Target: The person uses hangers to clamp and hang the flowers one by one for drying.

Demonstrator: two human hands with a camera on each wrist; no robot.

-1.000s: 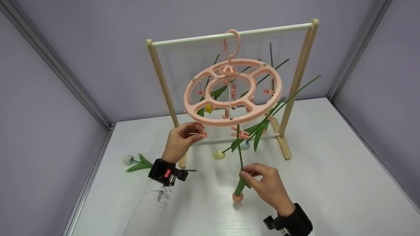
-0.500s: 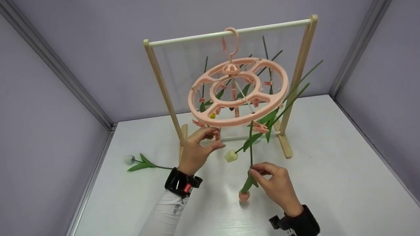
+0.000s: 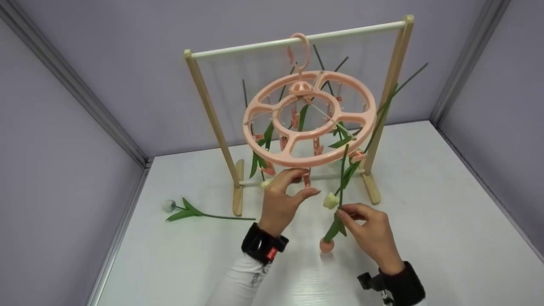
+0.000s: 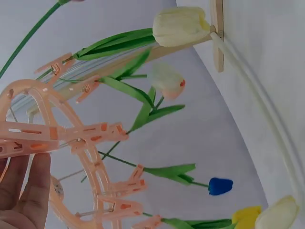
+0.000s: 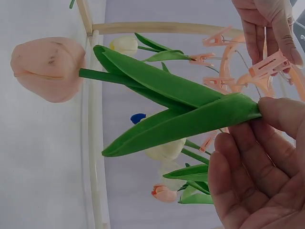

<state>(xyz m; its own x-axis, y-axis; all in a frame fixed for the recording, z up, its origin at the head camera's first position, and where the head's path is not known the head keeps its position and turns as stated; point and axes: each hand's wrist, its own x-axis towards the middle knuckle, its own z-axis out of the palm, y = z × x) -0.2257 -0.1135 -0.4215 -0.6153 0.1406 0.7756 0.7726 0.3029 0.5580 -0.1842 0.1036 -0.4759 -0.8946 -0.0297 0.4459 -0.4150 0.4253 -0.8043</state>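
Note:
My left hand [image 3: 280, 202] has thumb and fingers around a pink clip [image 3: 307, 179] under the front of the round pink hanger [image 3: 308, 159]. In the left wrist view, fingertips touch the clip [image 4: 28, 138] from below. My right hand [image 3: 367, 227] pinches the green stem of a pink artificial tulip [image 3: 327, 245], bloom downward, just above the tabletop. The stem's upper end reaches the hanger's front right rim. In the right wrist view, thumb and fingers hold the tulip at its leaf base [image 5: 248, 107].
The hanger hooks over the white bar [image 3: 348, 32] of a wooden-legged stand. Several tulips hang bloom-down from its clips, including a blue tulip [image 4: 220, 186] and a cream tulip [image 3: 331, 200]. A pale tulip [image 3: 168, 205] lies on the white table at left.
The hanger has turned, its front side swinging right with the hanging tulips. My left hand has moved right along with the clip. My right hand has shifted right and slightly up with the pink tulip.

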